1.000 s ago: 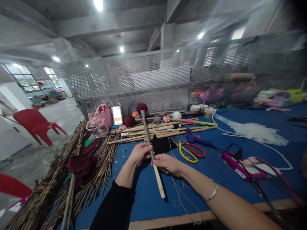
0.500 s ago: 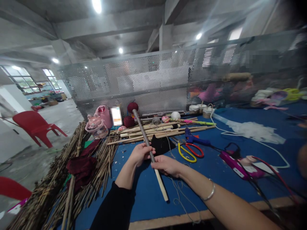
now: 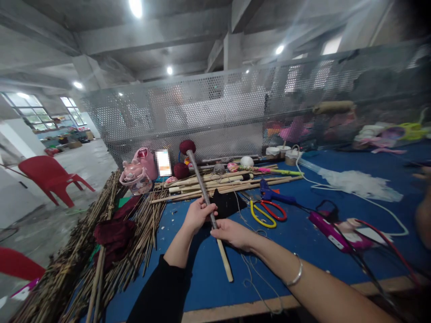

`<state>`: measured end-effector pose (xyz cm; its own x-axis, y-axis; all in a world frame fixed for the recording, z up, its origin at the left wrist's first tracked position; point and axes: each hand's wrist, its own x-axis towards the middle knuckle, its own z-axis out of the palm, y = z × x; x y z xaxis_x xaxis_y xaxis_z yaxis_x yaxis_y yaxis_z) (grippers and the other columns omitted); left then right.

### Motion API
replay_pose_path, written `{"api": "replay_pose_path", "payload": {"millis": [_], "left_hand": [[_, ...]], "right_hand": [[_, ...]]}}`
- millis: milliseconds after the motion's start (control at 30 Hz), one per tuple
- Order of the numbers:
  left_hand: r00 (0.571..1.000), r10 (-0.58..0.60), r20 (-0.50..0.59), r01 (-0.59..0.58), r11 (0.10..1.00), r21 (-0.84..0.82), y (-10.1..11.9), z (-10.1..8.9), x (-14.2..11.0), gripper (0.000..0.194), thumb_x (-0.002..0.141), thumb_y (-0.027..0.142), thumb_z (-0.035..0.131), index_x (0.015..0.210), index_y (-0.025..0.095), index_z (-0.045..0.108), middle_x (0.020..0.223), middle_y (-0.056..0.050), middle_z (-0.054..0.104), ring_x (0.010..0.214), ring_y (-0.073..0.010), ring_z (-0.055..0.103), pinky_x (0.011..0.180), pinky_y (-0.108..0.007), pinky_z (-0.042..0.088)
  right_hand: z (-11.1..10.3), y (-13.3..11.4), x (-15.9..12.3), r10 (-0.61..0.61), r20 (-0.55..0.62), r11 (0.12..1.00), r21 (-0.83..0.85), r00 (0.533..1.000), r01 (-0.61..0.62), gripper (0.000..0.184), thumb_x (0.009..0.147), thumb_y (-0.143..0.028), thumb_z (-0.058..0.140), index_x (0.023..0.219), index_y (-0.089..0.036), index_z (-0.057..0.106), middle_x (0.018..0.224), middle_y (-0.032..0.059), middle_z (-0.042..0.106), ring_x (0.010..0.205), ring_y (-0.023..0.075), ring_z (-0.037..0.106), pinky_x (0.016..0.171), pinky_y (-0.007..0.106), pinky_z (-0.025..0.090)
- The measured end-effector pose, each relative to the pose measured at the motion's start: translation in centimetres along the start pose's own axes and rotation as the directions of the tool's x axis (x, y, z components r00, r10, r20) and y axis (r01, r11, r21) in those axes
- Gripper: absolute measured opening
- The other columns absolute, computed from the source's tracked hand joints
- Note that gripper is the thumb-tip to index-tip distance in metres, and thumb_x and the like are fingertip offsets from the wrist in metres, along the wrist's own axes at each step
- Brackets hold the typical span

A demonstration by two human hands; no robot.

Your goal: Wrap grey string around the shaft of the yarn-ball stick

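Observation:
A wooden stick (image 3: 201, 180) with a grey-covered shaft and a dark red ball (image 3: 187, 146) on its far end slants across the middle of the view. Its near end is bare pale wood. My left hand (image 3: 198, 215) grips the shaft about midway, fingers curled round it. Just below, my right hand (image 3: 233, 234) pinches the stick where the grey covering ends. Behind the hands lies a piece of black cloth (image 3: 227, 204). Loose thin string (image 3: 251, 269) trails over the table under my right forearm.
Bundles of thin twigs (image 3: 134, 242) and dark red cloth (image 3: 116, 235) are on the left. Behind lie pale sticks (image 3: 188, 190) and a pink container (image 3: 146, 163). Rightward are scissors (image 3: 262, 217), a blue glue gun (image 3: 276, 194) and a purple power strip (image 3: 330, 231). Perforated metal (image 3: 202, 116) stands behind.
The stick has turned slightly and its near end has shifted a little left. Both hands keep their hold on it, with small finger movements.

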<state>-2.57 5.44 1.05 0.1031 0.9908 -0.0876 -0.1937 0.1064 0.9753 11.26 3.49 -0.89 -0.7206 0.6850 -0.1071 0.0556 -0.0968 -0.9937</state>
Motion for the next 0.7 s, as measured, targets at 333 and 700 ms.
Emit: {"api": "replay_pose_path", "payload": {"millis": [333, 700], "left_hand": [[0.969, 0.085, -0.233, -0.015, 0.958, 0.286, -1.8, 0.5, 1.6, 0.031, 0.056, 0.036, 0.069, 0.069, 0.016, 0.05, 0.046, 0.006, 0.048, 0.04, -0.0074, 0.047, 0.039, -0.017, 0.034], [0.997, -0.075, -0.031, 0.08, 0.976, 0.201, 0.3, -0.2, 0.8, 0.026, 0.064, 0.036, 0.062, 0.076, 0.013, 0.061, 0.069, -0.007, 0.065, 0.046, -0.0078, 0.052, 0.036, -0.015, 0.03]], "right_hand": [[0.4, 0.4, 0.5, -0.019, -0.214, 0.981, -0.193, 0.977, -0.023, 0.027, 0.07, -0.04, 0.054, 0.065, -0.014, 0.048, 0.056, -0.0028, 0.042, 0.055, 0.0095, 0.035, 0.053, 0.021, 0.028], [-1.1, -1.2, -0.5, 0.138, 0.061, 0.987, 0.079, 0.988, -0.143, 0.025, 0.073, -0.041, 0.054, 0.078, -0.019, 0.041, 0.045, -0.0108, 0.027, 0.034, 0.0037, 0.014, 0.033, 0.017, 0.011]]}}
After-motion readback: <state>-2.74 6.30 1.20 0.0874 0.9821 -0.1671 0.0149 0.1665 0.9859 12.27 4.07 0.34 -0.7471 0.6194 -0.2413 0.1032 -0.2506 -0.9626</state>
